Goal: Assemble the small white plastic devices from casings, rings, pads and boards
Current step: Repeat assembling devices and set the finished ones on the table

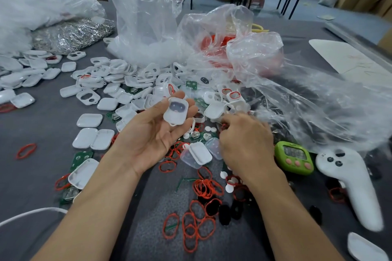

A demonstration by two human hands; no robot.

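Toward the left edge of the grey cloth-covered table (42,129) lies a heap of loose white rounded plastic casings (110,82), with flat green circuit boards (81,158) nearer the front edge. Mid-table, the left hand (152,133) is palm up, its fingers half curled under a small white plastic casing with a dark pad inside (176,111). This casing looks light, stiff and smooth, so it is likely to slip. It is best pinched by its long side walls, not the thin face. Thin red rubber rings (191,229) litter the front edge; they look soft and stretchy. The right hand (244,140) is knuckles up over the pile, fingers curled down. Its fingertips are hidden, so I cannot tell whether it holds anything. Just right of it stands a green plastic timer (293,160).
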